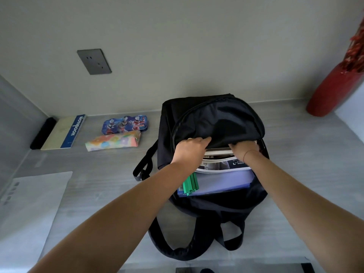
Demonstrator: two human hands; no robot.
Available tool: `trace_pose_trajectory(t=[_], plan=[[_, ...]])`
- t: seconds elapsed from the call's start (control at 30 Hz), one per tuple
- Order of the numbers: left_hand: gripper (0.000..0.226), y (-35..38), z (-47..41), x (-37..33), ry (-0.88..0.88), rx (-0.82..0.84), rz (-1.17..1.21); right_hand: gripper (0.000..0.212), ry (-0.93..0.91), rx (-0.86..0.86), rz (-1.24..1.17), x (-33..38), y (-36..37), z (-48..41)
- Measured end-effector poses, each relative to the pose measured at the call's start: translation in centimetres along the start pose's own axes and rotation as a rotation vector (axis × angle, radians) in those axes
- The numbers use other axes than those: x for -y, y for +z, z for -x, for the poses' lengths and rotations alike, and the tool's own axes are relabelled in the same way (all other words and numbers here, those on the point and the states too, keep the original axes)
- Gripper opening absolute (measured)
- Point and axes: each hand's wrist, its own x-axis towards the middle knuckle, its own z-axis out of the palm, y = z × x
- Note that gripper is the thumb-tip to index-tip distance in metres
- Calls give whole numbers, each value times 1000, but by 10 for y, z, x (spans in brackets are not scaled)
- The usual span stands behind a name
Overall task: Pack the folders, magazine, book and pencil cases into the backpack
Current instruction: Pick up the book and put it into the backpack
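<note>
Left hand and right hand both reach into the mouth of the black fabric backpack, which lies on the pale grey wood-grain desk w/ its opening toward the person. Left fingers are curled shut on the black flap edge, knuckles up. Right fingers go under the flap beside a white-edged book; grip there cannot be told.

Clearance: the wall runs just behind the backpack; bare desk lies right of it up to the red glossy vase. The straps trail toward the near desk edge.

Inside the opening, front to back: lilac plastic folder w/ green spine clip, magazine w/ printed cover, then the book, directly below both hands.

Left of the backpack, apart from it: blue cartoon-printed tin pencil case, touching a pastel-patterned soft pencil case. Further left is a cream notebook w/ blue spine band.

Both forearms extended, converging, wrists slightly bent down.
</note>
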Motion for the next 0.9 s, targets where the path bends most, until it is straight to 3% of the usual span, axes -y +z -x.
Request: trace_pose_trajectory(t=[0.1,0.17,0.27,0.4,0.47,0.5,0.57,0.63,0.8,0.87,0.9], plan=[[45,2,7,5,15,-11,26,37,-65,-5,42,-6,-15,34],[49,2,16,11,-40,-130,67,22,-75,-154,-76,-13,-37,52],[59,-2,29,23,-338,-317,206,19,-98,-431,-223,-15,-72,61],[69,-1,41,33,-689,-308,433,24,-345,-510,-77,4,-75,71],[57,6,51,32,-770,-320,515,9,-407,-404,-120,20,-58,85],[51,10,57,30,-778,-300,548,10,-397,-250,-81,27,-44,94],[45,18,68,28,-765,-216,584,34,-353,151,135,37,-7,113],[46,24,74,29,-732,-123,544,48,-303,408,264,41,30,133],[35,26,80,36,-721,145,402,38,-161,451,36,44,68,146],[36,26,84,39,-768,183,399,20,-189,458,-68,47,71,149],[40,26,85,40,-785,196,402,24,-227,460,-97,48,71,152]])
